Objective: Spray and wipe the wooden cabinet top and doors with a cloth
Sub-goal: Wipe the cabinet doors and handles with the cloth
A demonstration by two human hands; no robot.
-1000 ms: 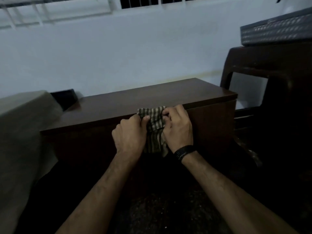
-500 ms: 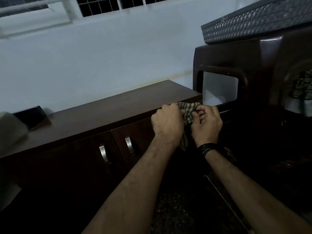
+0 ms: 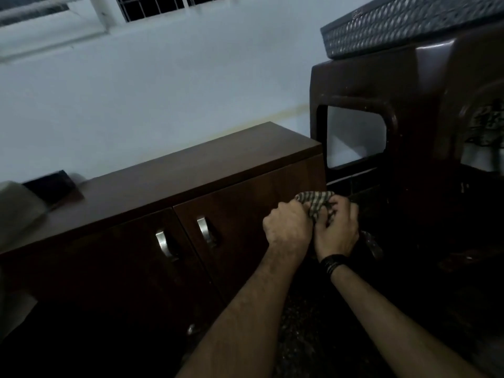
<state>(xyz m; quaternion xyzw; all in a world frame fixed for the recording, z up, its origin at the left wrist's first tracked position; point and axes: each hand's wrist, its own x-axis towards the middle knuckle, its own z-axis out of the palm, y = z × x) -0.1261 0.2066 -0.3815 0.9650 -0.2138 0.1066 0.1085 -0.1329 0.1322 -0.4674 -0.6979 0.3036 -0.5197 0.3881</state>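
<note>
Both forearms are reaching up from six o'clock, the left hand [image 3: 287,227] and right hand [image 3: 336,230] curling side by side, gripping the checked cloth [image 3: 316,201]. The cloth is bunching against the wooden cabinet [image 3: 191,170] door's right edge, near four o'clock. Since half a second ago, the hands are sitting lower, below the top edge.

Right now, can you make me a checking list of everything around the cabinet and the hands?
Surface: wooden cabinet top, brown; a dark flat object lies at its left end.
Job's things: checked cloth at the cabinet's right front corner; two doors with metal handles; no spray bottle seen.
Clutter: nothing seen.
Grippers: left hand and right hand both grip the cloth.
Cables: nothing seen.
Surroundings: brown plastic chair to the right, white wall behind.
</note>
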